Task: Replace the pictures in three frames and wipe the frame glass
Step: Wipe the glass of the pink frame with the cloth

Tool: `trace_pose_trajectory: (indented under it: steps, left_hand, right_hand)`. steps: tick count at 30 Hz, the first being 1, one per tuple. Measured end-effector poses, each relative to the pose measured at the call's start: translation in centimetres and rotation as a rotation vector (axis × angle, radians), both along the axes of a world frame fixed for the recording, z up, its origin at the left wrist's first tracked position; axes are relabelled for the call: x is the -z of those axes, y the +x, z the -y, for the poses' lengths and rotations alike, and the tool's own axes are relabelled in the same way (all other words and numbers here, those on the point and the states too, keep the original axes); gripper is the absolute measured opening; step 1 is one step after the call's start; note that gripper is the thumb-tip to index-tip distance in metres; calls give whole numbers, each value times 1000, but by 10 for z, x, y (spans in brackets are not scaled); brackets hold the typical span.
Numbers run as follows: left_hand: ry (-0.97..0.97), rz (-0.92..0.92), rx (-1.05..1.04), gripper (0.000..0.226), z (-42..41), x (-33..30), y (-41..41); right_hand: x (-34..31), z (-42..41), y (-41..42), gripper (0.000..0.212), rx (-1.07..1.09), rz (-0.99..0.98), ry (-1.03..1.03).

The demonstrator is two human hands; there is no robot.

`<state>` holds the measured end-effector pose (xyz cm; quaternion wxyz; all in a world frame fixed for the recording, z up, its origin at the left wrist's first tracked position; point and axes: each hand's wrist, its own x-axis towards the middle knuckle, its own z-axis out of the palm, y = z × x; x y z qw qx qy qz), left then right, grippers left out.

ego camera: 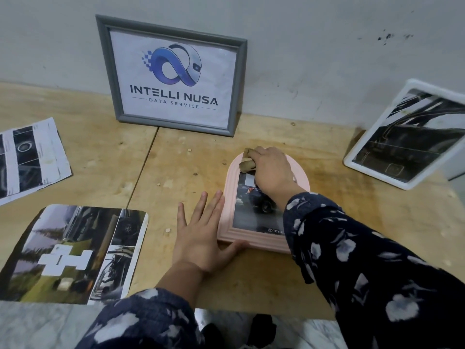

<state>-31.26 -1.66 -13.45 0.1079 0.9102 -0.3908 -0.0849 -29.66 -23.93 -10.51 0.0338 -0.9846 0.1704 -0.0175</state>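
Pink arched frame (227,197) lying flat on the wooden tabletop (339,222), near the front edge and right of centre, glass side up, with a car picture (254,205) behind the glass — lower right corner hidden by the right sleeve.

Right hand (273,170) over the upper, rounded part of the frame, fingers curled tight around a small tan cloth (247,162), pressed to the glass near the arch; two folds of cloth protruding past the knuckles on the left.

Left hand (198,233) flat on the table, fingers spread and extended, gripping nothing — fingertips alongside the frame's left rail, thumb against the bottom left corner.

Grey rectangular frame (173,71) upright and leaning on the wall (327,59) behind, holding a logo print reading "INTELLI NUSA DATA SERVICE".

White frame (405,137) at far right, tilted back on its stand, showing a dark picture behind reflective glass.

Two loose prints on the left of the table, well apart from the pink frame: one large colour collage (73,253) near the front edge, one black-and-white sheet (30,157) farther back, partly cut off by the picture border.

Dark floral sleeves (364,260) on both arms.
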Motion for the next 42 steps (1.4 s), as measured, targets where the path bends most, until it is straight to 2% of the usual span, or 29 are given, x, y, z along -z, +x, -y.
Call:
trace_pose_trajectory:
  steps: [7,12,14,16,19,21,23,25,27,31,36,42]
  left_hand:
    - [55,19,-13,107,2,1,1]
    - [38,2,-60,114,2,1,0]
    - [39,-7,-53,114,1,0,0]
    - [47,-6,-32,112,1,0,0]
    - [67,5,1,107,2,-1,0]
    - [74,10,7,105,2,-1,1]
    - [63,6,5,106,2,0,1]
    - [49,-3,2,106,1,1,1]
    - [56,-3,8,105,1,1,2]
    - [62,14,21,103,1,3,3]
    - [51,21,19,105,0,5,3]
    - [26,26,15,103,0,5,3]
  right_hand:
    - [3,-40,-29,55,-15,34,302]
    - [-13,-46,-52,44,-66,9,493]
    - [-23,-45,-58,41,14,15,623]
    - [-33,-38,-60,44,178,126,710]
    - [-43,-19,-53,58,359,313,526]
    - [-37,-3,-44,62,396,311,435]
    - [-22,4,-33,63,392,214,397]
    - [-3,-2,-27,59,312,-4,306]
    - [7,-15,-25,62,223,-141,248]
    - [9,-39,-44,63,133,-62,351]
    - [2,-64,-80,58,42,-23,273]
    - [-8,-75,-98,47,71,-123,362]
